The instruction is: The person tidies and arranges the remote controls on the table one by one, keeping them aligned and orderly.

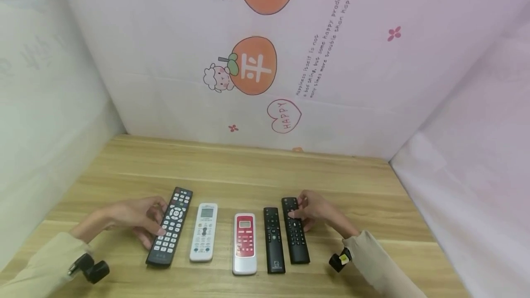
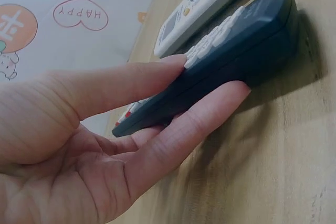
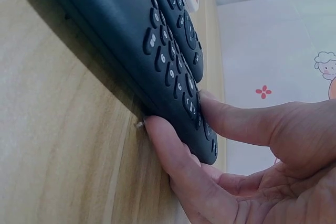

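Note:
At the left end of a row of remotes, my left hand (image 1: 142, 217) pinches a black remote control with white buttons (image 1: 169, 229), thumb on its face and fingers along the side and underneath. In the left wrist view this remote (image 2: 236, 51) is tilted, its near side raised over a shadow on the wood. My right hand (image 1: 312, 210) holds the black remote with black buttons (image 1: 296, 231) at the right end. The right wrist view has the thumb on the upper face of that remote (image 3: 121, 30) and fingers at its side edge.
Between the hands lie a white remote (image 1: 204, 233), a white and red remote (image 1: 244, 243) and a slim black remote (image 1: 274, 240). They rest on a wooden table (image 1: 248, 169). Printed white cloth (image 1: 352, 118) walls in the back and both sides.

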A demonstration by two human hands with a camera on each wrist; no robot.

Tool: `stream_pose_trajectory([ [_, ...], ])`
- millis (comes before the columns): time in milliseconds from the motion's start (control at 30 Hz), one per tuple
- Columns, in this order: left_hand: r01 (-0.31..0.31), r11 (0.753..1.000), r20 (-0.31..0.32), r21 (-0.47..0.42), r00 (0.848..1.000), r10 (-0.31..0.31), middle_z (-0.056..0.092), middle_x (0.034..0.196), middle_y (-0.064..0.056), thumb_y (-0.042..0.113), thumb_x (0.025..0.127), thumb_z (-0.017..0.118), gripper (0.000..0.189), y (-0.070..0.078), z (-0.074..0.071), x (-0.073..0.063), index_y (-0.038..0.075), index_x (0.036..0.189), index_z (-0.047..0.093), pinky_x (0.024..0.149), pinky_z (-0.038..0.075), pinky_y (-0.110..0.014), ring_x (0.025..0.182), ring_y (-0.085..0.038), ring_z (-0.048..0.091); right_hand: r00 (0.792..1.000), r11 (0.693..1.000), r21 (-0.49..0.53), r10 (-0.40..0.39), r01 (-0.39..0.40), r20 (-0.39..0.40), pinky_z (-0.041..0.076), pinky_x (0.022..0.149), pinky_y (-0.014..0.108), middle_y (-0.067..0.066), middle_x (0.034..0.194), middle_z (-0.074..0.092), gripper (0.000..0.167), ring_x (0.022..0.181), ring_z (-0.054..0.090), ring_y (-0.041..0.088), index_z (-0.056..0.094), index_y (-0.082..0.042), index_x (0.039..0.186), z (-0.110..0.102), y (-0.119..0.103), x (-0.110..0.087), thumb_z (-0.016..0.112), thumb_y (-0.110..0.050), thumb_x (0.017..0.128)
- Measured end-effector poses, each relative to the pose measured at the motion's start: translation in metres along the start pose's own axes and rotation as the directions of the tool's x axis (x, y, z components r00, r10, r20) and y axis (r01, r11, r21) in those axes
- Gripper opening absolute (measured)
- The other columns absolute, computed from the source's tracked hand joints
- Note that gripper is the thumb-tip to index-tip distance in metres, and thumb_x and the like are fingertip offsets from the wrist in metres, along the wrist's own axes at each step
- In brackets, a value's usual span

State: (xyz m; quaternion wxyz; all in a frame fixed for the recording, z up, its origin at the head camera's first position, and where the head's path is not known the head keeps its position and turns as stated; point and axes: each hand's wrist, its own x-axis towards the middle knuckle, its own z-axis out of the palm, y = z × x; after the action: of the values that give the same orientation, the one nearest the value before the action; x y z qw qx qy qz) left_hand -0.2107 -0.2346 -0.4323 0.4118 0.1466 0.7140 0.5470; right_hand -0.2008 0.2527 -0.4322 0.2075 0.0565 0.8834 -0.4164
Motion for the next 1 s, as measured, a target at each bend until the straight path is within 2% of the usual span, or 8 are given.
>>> stream_pose_trajectory([
  [400, 0.052, 0.997, -0.065, 0.048, 0.997, -0.049, 0.059, 0.105, -0.023, -0.008, 0.088, 0.072, 0.055, 0.004, 0.006, -0.005, -0.014, 0.128, 0.036, 0.072, 0.066, -0.043, 0.084, -0.032, 0.071, 1.000, 1.000, -0.007, -0.015, 0.015, 0.004, 0.065, 0.061, 0.040, 0.016, 0.096, 0.058, 0.039, 0.074, 0.068, 0.025, 0.054, 0.004, 0.111, 0.000, 0.000, -0.002, 0.083, -0.007, 0.089],
  [633, 0.064, 0.994, -0.059, 0.089, 0.997, -0.058, 0.058, 0.107, -0.023, 0.000, 0.089, 0.075, 0.051, 0.000, 0.004, -0.004, -0.012, 0.124, 0.040, 0.073, 0.066, -0.042, 0.084, -0.030, 0.073, 1.000, 1.000, -0.010, -0.024, 0.023, -0.005, 0.065, 0.062, 0.040, 0.017, 0.095, 0.058, 0.038, 0.074, 0.067, 0.025, 0.053, 0.004, 0.111, -0.001, 0.001, -0.001, 0.083, -0.007, 0.089],
  [833, 0.087, 0.994, -0.062, 0.068, 0.995, -0.083, 0.068, 0.099, -0.024, 0.004, 0.089, 0.075, 0.045, -0.001, 0.009, -0.004, -0.012, 0.118, 0.044, 0.070, 0.066, -0.037, 0.076, -0.025, 0.074, 1.000, 1.000, -0.012, -0.026, 0.026, -0.002, 0.065, 0.062, 0.040, 0.017, 0.095, 0.058, 0.039, 0.075, 0.067, 0.025, 0.053, 0.004, 0.111, 0.000, 0.001, -0.001, 0.083, -0.008, 0.090],
  [1000, 0.090, 0.994, -0.068, 0.059, 0.994, -0.086, 0.070, 0.095, -0.024, 0.002, 0.091, 0.072, 0.040, -0.001, 0.012, -0.005, -0.011, 0.116, 0.044, 0.067, 0.066, -0.035, 0.071, -0.023, 0.073, 1.000, 1.000, -0.016, -0.020, 0.020, -0.005, 0.065, 0.062, 0.040, 0.017, 0.094, 0.059, 0.037, 0.073, 0.068, 0.025, 0.053, 0.004, 0.110, 0.000, 0.001, -0.001, 0.082, -0.007, 0.090],
])
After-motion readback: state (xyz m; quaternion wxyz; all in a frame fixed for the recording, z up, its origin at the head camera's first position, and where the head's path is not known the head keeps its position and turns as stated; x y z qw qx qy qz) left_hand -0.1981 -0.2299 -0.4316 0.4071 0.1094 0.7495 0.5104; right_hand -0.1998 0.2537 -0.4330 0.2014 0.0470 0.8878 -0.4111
